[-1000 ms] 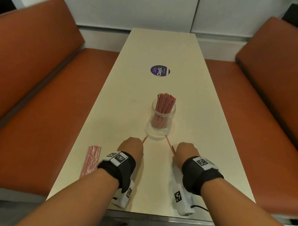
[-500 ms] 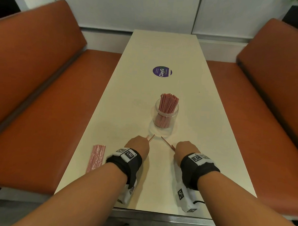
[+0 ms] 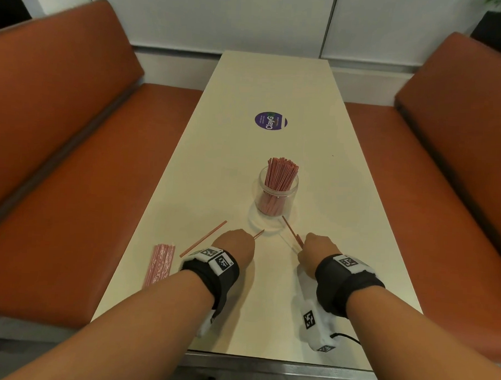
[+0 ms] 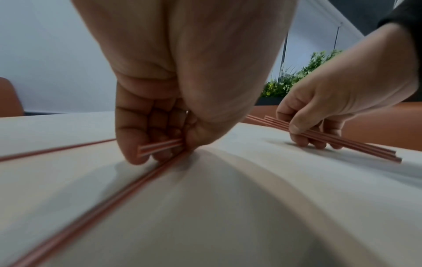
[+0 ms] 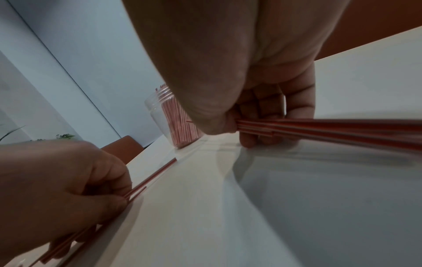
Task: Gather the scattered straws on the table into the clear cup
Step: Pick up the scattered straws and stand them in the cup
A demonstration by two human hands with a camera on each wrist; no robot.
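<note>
left hand [image 3: 235,243] grip: pinching thin red-white straws [image 4: 160,146] | right hand [image 3: 317,248] grip: curled round slim straw bundle [image 5: 319,128] | clear round cup [image 3: 276,198] upright on smooth cream surface [image 3: 357,223]

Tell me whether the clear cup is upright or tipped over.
Upright: the clear cup stands on the table, open mouth up, straws standing inside.
</note>
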